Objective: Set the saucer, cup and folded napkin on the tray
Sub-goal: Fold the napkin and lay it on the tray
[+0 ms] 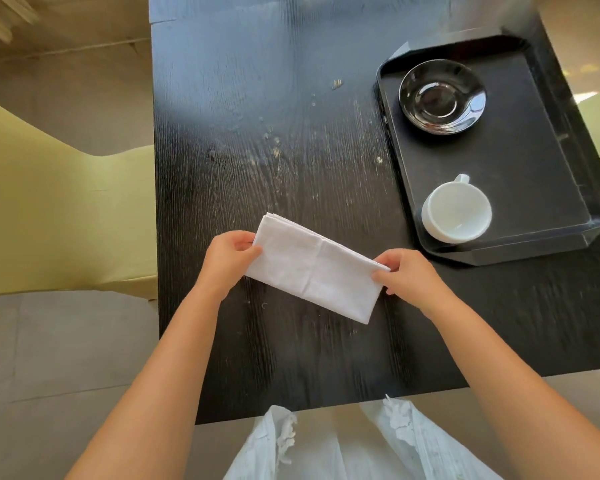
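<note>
Only the head view to go on, so here's what we've got. Looking down at a dark wood-grain tabletop (pixel 291 140), we're holding the folded white napkin (pixel 314 271) between both hands. The left hand (pixel 227 258) pinches one short end, fingers (pixel 248 252) closed on the cloth, and the right hand (pixel 407 273) pinches the other end the same way. The napkin is a long rectangle with a crease down the middle; it looks lifted a bit off the tabletop, though we can't be sure the low corner isn't touching.

Off to the right sits the black tray (pixel 541 188). The black saucer (pixel 442 97) is already on it at the far end, and the white cup (pixel 458 213) is on it too, at the near end, handle pointing away from us. The cup is not on the saucer; they're well apart.

So by our reckoning two of three items are done and the napkin is the step in hand. Next move calls for carrying it right and laying it flat on the bare stretch of tray, probably between saucer and cup or alongside them, without letting the fold flop open or bumping the cup.
</note>
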`<state>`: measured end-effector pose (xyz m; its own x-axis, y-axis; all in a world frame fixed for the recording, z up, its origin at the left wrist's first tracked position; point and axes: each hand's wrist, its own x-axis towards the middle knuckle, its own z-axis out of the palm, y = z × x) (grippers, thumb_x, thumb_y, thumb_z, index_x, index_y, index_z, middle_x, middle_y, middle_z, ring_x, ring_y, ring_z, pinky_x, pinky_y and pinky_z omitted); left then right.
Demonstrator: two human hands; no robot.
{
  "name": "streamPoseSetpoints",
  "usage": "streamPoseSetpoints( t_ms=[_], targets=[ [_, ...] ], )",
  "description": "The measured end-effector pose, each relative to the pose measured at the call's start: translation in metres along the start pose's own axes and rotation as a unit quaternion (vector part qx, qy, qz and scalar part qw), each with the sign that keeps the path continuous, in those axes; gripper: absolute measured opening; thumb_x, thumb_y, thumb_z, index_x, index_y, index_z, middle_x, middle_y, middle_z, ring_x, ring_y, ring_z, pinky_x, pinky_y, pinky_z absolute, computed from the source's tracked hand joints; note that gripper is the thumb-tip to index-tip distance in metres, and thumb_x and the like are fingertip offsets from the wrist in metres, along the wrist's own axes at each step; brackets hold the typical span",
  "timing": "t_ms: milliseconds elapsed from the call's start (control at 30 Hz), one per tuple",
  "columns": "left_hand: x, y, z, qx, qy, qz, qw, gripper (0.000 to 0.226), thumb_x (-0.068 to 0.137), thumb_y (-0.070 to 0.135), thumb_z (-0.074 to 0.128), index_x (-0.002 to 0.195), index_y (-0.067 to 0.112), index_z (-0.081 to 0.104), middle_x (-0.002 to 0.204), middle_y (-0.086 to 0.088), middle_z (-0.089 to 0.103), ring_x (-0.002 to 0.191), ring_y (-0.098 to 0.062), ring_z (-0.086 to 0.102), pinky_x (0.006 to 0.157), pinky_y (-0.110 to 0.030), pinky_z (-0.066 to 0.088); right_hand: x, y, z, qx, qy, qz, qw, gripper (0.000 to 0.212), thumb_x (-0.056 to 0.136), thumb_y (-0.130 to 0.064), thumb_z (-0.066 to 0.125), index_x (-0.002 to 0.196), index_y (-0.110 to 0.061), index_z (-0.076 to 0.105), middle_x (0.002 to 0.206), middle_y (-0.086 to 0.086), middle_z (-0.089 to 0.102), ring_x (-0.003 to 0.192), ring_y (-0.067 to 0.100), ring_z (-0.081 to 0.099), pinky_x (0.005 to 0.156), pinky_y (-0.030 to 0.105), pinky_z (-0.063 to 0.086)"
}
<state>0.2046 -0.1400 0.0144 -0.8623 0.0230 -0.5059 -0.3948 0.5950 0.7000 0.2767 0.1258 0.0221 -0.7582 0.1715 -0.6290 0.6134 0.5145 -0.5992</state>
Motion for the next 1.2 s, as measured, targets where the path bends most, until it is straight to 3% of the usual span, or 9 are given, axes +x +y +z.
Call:
streamPoseSetpoints(
  t_ms=[133,233,333,500,600,700,867,1033,1200],
  targets=[
    [0.001,0.045,-0.017,-0.004,0.0,0.046,0.999,0.025,0.088,0.014,0.06,0.112,0.013,0.066,0.097,0.004,0.064,0.089,-0.009,0.059,0.075,-0.025,0.046,-0.028,-0.019,-0.035,0.091,0.004,-0.033,0.995,0.01,0.083,-0.008,0.061,0.086,-0.015,0.068,0.087,-0.001,0.07,0.077,0.01,0.065,0.053,0.016,0.051],
    [0.002,0.093,-0.022,0.0,-0.01,0.091,0.996,0.024,0.089,0.015,0.061,0.111,0.014,0.068,0.093,0.007,0.064,0.083,-0.002,0.058,0.07,-0.02,0.045,-0.053,-0.026,-0.07,0.147,0.021,-0.049,0.988,0.013,0.087,-0.01,0.059,0.087,-0.016,0.07,0.074,-0.001,0.07,0.06,0.001,0.064,0.049,0.011,0.049],
    [0.002,0.148,-0.011,0.023,-0.025,0.143,0.989,0.023,0.089,0.015,0.059,0.109,0.016,0.07,0.089,0.01,0.065,0.079,0.002,0.057,0.065,-0.017,0.041,-0.071,-0.024,-0.104,0.179,0.07,-0.053,0.98,0.014,0.088,-0.009,0.057,0.089,-0.012,0.071,0.072,0.005,0.07,0.058,0.002,0.064,0.053,0.012,0.052],
    [0.006,0.227,0.025,0.102,-0.1,0.219,0.965,0.037,0.084,0.008,0.046,0.099,0.026,0.073,0.095,-0.001,0.072,0.087,-0.015,0.061,0.069,-0.023,0.046,-0.081,-0.006,-0.158,0.199,0.139,-0.057,0.968,0.02,0.088,-0.011,0.058,0.084,-0.024,0.072,0.081,-0.002,0.073,0.068,0.007,0.068,0.056,0.012,0.053],
    [0.016,0.269,0.062,0.124,-0.096,0.253,0.955,0.035,0.082,0.007,0.046,0.101,0.023,0.072,0.095,-0.003,0.072,0.095,-0.021,0.064,0.078,-0.031,0.05,-0.073,0.018,-0.192,0.212,0.167,-0.053,0.961,0.022,0.086,-0.013,0.06,0.08,-0.031,0.069,0.079,-0.007,0.073,0.069,0.005,0.069,0.055,0.013,0.053],
    [0.038,0.308,0.107,0.138,-0.093,0.266,0.949,0.031,0.083,0.007,0.05,0.101,0.021,0.071,0.09,0.0,0.069,0.092,-0.018,0.062,0.075,-0.027,0.045,-0.049,0.049,-0.225,0.208,0.198,-0.024,0.958,0.013,0.084,-0.012,0.062,0.084,-0.025,0.062,0.078,-0.003,0.071,0.063,0.008,0.068,0.055,0.018,0.052],
    [0.072,0.354,0.173,0.185,-0.084,0.288,0.936,0.027,0.082,0.004,0.051,0.097,0.017,0.07,0.089,-0.001,0.07,0.084,-0.013,0.061,0.073,-0.024,0.044,-0.004,0.087,-0.268,0.164,0.189,0.007,0.968,0.014,0.082,-0.015,0.065,0.078,-0.023,0.054,0.08,-0.001,0.068,0.066,0.012,0.068,0.064,0.033,0.056],
    [0.114,0.38,0.235,0.268,-0.085,0.288,0.916,0.029,0.083,-0.001,0.047,0.099,0.011,0.068,0.093,-0.008,0.069,0.084,-0.023,0.061,0.07,-0.03,0.048,0.033,0.106,-0.287,0.044,0.176,0.015,0.983,0.012,0.084,-0.018,0.059,0.076,-0.02,0.05,0.074,-0.001,0.062,0.069,0.017,0.061,0.066,0.04,0.056],
    [0.156,0.389,0.288,0.365,-0.083,0.263,0.89,0.033,0.085,-0.001,0.041,0.105,0.011,0.065,0.105,-0.013,0.067,0.094,-0.032,0.06,0.081,-0.04,0.051,0.069,0.12,-0.286,-0.127,0.206,-0.038,0.97,0.011,0.09,-0.022,0.051,0.083,-0.021,0.042,0.063,-0.005,0.055,0.058,0.018,0.051,0.075,0.033,0.045]
  ],
)
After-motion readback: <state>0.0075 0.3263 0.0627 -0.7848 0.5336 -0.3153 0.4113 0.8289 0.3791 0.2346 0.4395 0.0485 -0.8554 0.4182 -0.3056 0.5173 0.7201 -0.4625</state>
